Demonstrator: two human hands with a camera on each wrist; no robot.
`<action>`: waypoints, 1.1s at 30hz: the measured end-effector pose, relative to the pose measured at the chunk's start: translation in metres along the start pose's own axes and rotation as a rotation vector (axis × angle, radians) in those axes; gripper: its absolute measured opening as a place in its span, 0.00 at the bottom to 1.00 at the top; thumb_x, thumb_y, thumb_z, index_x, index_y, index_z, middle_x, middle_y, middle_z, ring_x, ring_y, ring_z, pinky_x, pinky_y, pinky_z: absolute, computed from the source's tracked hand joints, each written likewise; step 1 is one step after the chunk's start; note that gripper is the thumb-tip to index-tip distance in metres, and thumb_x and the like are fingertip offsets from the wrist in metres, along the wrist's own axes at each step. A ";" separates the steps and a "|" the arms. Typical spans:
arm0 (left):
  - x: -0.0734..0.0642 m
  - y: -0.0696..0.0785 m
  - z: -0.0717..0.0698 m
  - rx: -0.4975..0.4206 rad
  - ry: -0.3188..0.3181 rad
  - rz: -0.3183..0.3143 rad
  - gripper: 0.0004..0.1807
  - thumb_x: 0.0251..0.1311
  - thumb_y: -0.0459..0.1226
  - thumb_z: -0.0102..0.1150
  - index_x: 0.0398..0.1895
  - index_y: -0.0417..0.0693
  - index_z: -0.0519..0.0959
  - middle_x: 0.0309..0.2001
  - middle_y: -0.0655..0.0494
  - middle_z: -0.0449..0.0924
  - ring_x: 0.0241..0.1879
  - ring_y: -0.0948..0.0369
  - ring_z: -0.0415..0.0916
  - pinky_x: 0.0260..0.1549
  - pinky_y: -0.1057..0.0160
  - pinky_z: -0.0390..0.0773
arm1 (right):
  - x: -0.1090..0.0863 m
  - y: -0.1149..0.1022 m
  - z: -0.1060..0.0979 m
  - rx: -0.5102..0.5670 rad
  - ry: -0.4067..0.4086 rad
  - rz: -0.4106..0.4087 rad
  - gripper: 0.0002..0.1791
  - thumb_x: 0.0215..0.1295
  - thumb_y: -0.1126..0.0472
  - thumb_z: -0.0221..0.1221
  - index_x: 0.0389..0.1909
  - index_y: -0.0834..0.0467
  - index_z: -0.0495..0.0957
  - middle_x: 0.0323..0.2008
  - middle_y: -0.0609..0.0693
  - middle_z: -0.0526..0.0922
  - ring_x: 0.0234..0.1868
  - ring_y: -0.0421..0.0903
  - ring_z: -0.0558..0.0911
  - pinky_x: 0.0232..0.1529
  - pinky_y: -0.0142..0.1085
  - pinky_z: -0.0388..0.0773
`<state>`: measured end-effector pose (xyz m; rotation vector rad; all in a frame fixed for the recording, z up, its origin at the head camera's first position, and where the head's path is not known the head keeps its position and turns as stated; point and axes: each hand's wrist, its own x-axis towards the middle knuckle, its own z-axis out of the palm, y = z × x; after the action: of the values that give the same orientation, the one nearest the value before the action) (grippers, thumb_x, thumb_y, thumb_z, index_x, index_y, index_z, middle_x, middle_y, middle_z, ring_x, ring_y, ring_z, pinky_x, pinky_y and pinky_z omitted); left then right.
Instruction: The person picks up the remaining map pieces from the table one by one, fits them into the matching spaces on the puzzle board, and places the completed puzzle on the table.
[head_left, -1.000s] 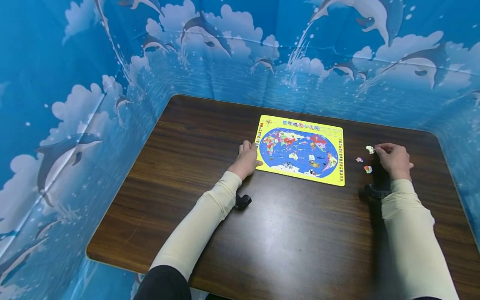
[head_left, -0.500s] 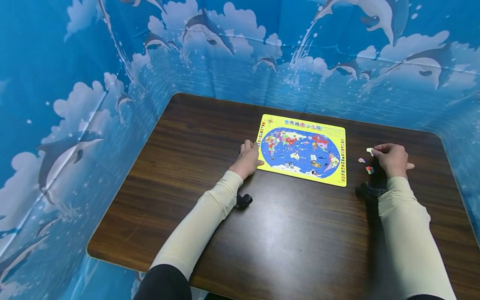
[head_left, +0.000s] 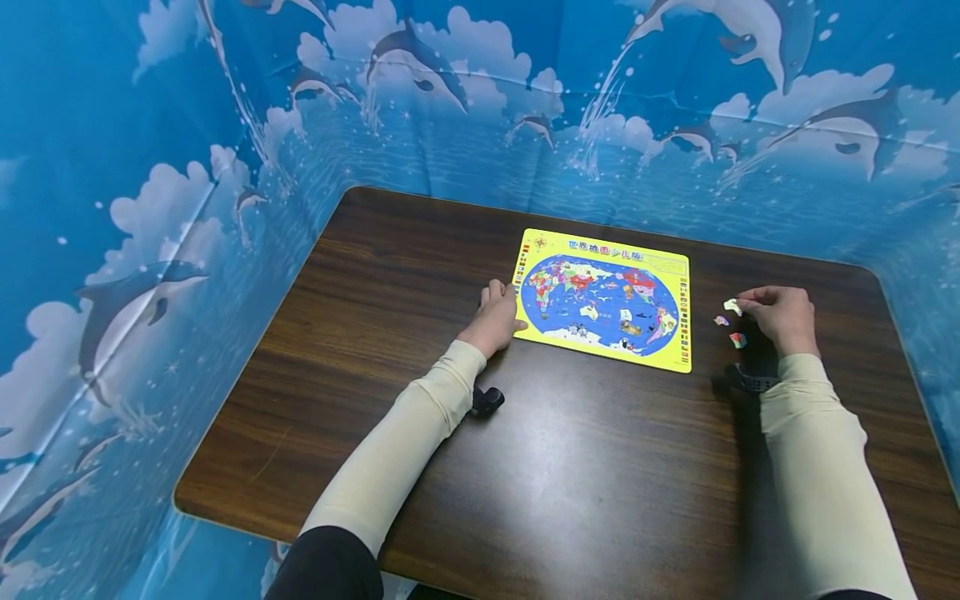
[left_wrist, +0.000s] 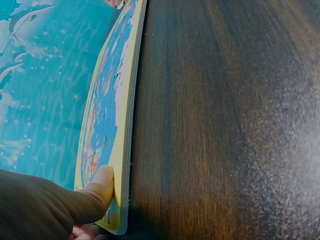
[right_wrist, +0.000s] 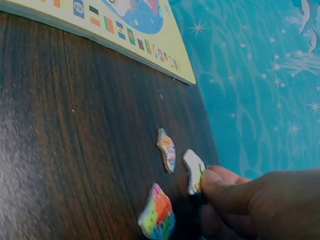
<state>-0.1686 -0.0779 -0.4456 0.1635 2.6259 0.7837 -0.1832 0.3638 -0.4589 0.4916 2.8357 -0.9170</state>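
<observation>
My left hand (head_left: 492, 320) holds the left edge of a yellow-bordered world map puzzle board (head_left: 606, 354). In the left wrist view its thumb (left_wrist: 102, 187) lies on top of the board's corner, with the other fingers partly hidden beside it. To the board's right, my right hand (head_left: 783, 318) pinches a whitish puzzle piece (right_wrist: 192, 169) between thumb and fingertips, just over the table. Beside that piece lie a small pink-orange puzzle piece (right_wrist: 166, 150) and a larger red-green-blue puzzle piece (right_wrist: 157, 214), both apart from the hand.
Everything lies on a dark wood-grain table (head_left: 337, 325) with rounded corners. A blue dolphin-print curtain (head_left: 465, 150) hangs along its back and left sides. Black straps sit at both wrists, under pale sleeves (head_left: 405, 442).
The whitish piece has shifted slightly left and nearer the body in my right hand's pinch. My left hand stays on the board, and the two loose pieces stay put.
</observation>
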 end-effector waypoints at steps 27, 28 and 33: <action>-0.001 0.000 0.000 0.032 0.022 0.002 0.41 0.73 0.41 0.61 0.80 0.35 0.55 0.63 0.45 0.55 0.65 0.50 0.53 0.65 0.54 0.70 | -0.013 -0.069 0.017 0.076 -0.298 -0.182 0.22 0.77 0.54 0.60 0.61 0.68 0.80 0.45 0.60 0.87 0.42 0.51 0.82 0.39 0.34 0.80; -0.001 -0.001 0.000 0.032 0.022 0.004 0.41 0.73 0.41 0.61 0.80 0.34 0.55 0.63 0.44 0.55 0.65 0.50 0.53 0.65 0.54 0.69 | -0.014 -0.073 0.019 0.079 -0.319 -0.184 0.23 0.77 0.54 0.61 0.61 0.68 0.79 0.46 0.60 0.87 0.42 0.50 0.82 0.39 0.33 0.81; 0.000 -0.002 0.001 0.037 0.019 0.003 0.41 0.73 0.42 0.61 0.81 0.35 0.54 0.65 0.44 0.55 0.66 0.50 0.53 0.67 0.54 0.69 | -0.014 -0.087 0.030 0.063 -0.398 -0.205 0.24 0.77 0.53 0.60 0.62 0.68 0.79 0.46 0.61 0.87 0.41 0.46 0.84 0.42 0.30 0.81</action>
<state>-0.1683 -0.0788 -0.4479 0.1710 2.6601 0.7420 -0.1989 0.2758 -0.4326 0.0149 2.5281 -1.0104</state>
